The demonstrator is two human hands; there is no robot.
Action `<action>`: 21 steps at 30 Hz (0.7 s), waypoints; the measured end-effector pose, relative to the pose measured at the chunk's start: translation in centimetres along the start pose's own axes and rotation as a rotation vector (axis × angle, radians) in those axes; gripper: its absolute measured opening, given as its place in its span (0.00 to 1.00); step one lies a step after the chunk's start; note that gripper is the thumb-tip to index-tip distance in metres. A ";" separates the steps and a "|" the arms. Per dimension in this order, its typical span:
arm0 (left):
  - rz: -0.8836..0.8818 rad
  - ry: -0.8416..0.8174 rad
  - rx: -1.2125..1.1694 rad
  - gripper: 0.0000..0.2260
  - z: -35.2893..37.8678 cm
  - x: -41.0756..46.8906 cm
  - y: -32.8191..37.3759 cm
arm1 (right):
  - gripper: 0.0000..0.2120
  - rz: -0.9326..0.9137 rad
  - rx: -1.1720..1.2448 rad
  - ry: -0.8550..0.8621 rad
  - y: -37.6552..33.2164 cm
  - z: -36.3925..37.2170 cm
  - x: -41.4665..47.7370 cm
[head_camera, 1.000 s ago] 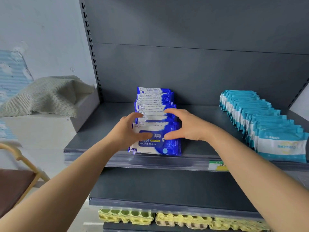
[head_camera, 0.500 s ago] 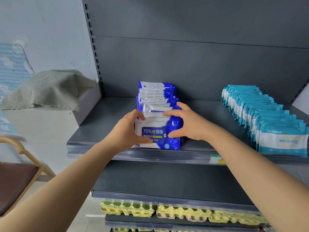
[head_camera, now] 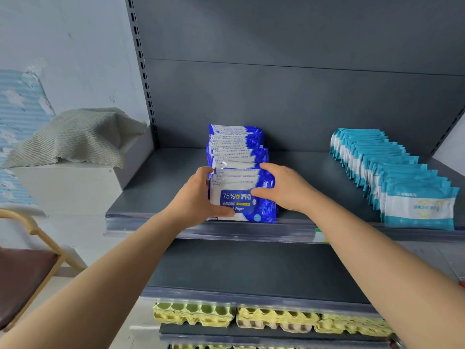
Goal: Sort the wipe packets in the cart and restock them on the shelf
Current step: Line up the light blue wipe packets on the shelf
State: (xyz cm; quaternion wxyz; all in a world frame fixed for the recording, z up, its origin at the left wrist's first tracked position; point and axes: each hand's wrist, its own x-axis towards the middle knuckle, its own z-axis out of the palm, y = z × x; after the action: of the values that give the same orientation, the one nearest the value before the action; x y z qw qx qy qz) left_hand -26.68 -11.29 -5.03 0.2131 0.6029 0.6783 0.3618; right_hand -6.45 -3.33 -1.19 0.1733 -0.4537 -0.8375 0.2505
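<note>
Here both hands (left (head_camera: pixel 195 197), right (head_camera: pixel 284 188)) grip the blue wipe packets (head_camera: pixel 239 172).

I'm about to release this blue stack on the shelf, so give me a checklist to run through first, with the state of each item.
1. Grip: left hand and right hand hold the front blue packets from either side: ok.
2. Front label upright, facing out: ok.
3. Packets sit behind the shelf lip: ok.
4. Blue row behind squared up: edges uneven: not ok.
5. Teal packets form a separate row, apart from the blue: ok.
6. Stock left in the cart: cart not in view: cannot tell.
</note>
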 end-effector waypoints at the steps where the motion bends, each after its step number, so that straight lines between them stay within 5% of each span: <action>1: -0.005 -0.004 0.008 0.42 -0.3 0.0 -0.2 | 0.37 -0.004 0.004 -0.013 -0.1 0.2 0.1; 7: 0.032 -0.054 0.057 0.49 -1.6 -0.2 0.0 | 0.40 0.027 0.016 -0.018 0.0 -0.4 0.5; 14: -0.028 -0.169 0.014 0.33 -1.0 0.3 -1.0 | 0.36 0.027 0.197 -0.159 0.7 0.5 1.8; 18: -0.126 -0.107 -0.024 0.36 -2.2 2.0 -1.1 | 0.28 0.098 0.250 -0.052 0.5 -0.8 2.1; 21: -0.176 -0.047 -0.122 0.25 -2.6 4.1 -0.2 | 0.26 0.176 0.175 0.033 0.4 -1.8 3.4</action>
State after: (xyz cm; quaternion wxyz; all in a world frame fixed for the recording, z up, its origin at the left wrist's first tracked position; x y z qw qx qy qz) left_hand -29.46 -7.95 -2.86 0.2960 0.5354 0.7002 0.3681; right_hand -7.08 0.19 0.24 0.2031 -0.5125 -0.7666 0.3292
